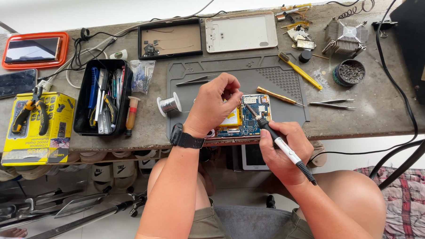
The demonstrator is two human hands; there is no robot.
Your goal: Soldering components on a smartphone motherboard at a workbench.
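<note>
The right hand (282, 148) grips a soldering iron (278, 138) like a pen, its tip down on the circuit board (252, 117) just ahead of the fingers. The left hand (213, 105) rests on the board's left part, fingertips pinched narrow above it; whether they hold anything I cannot tell. A solder spool (169, 104) lies left of that hand, tweezers (333, 104) right of the iron.

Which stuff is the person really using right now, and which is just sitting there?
In use: soldering iron in right hand; circuit board under left hand; solder spool.

Lying about: tweezers, yellow brush, tool box, pliers, phone.
</note>
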